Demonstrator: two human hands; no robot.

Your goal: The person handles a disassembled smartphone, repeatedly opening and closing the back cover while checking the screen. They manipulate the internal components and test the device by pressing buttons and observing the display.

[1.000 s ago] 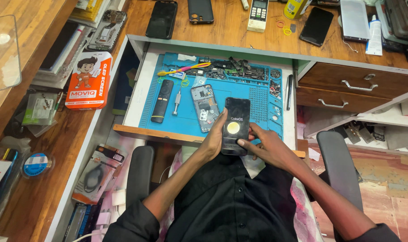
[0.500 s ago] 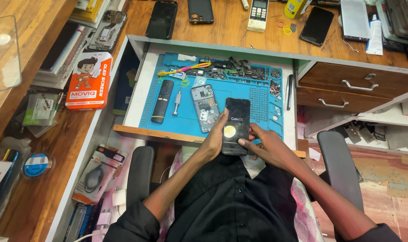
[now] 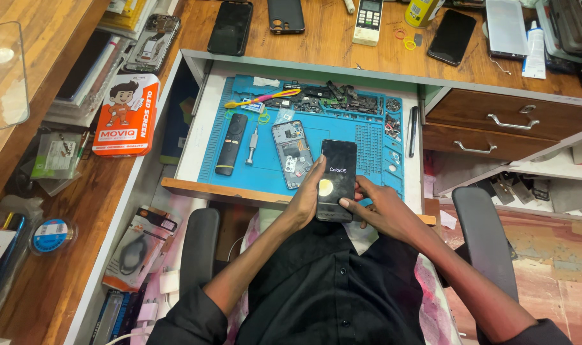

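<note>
A black slab phone with a lit dark screen, showing a pale round patch and small white lettering, lies over the near edge of the blue mat. Left of the drawer, an orange-and-white flat box with a cartoon figure rests on the wooden surface. A clear packet holding a black cable lies lower left. Near the far right edge, a white tube with a blue cap lies on the wooden surface.

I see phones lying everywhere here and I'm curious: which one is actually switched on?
The black phone held in both hands, left hand and right hand, over the blue mat. Its screen glows; the phones on the wooden desktop are dark.
</note>
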